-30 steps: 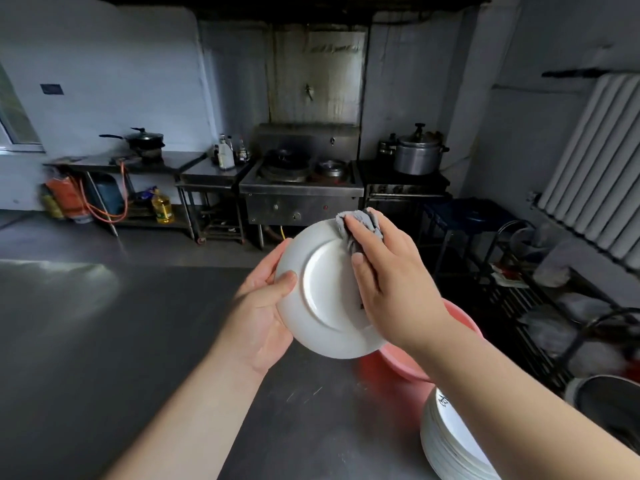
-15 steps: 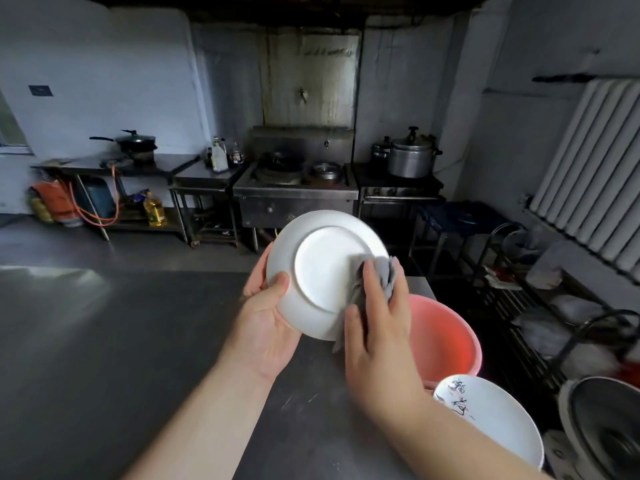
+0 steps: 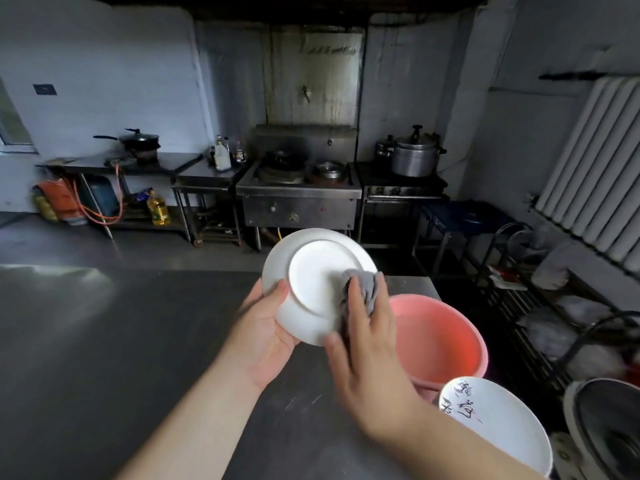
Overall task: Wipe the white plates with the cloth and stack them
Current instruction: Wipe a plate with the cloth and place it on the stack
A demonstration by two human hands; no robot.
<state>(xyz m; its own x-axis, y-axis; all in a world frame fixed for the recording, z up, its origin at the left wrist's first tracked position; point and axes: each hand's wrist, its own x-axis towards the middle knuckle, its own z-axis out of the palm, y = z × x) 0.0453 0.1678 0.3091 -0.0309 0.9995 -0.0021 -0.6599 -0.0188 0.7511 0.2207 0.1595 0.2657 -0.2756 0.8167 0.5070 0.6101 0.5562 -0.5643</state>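
Currently held off the counter (image 3: 104,341): white plate (image 3: 311,271), rigid, glazed, likely slippery and breakable, rim pinched by left hand (image 3: 263,334) fingers, right hand (image 3: 367,344) fingers pressing soft grey cloth (image 3: 363,289) against underside; best gripped at rim.

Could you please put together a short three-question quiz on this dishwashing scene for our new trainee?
1. True or false: the white plate is lying flat on the steel table.
2. Which hand presses the grey cloth against the plate? A) left hand B) right hand C) neither
3. Fill in: just to the right of the hands stands a pink ______, and nearer the camera lies a plate with dark writing.

Key
1. False: it is held up above the table, tilted, its underside towards the camera.
2. B; the left hand grips the plate's rim.
3. basin
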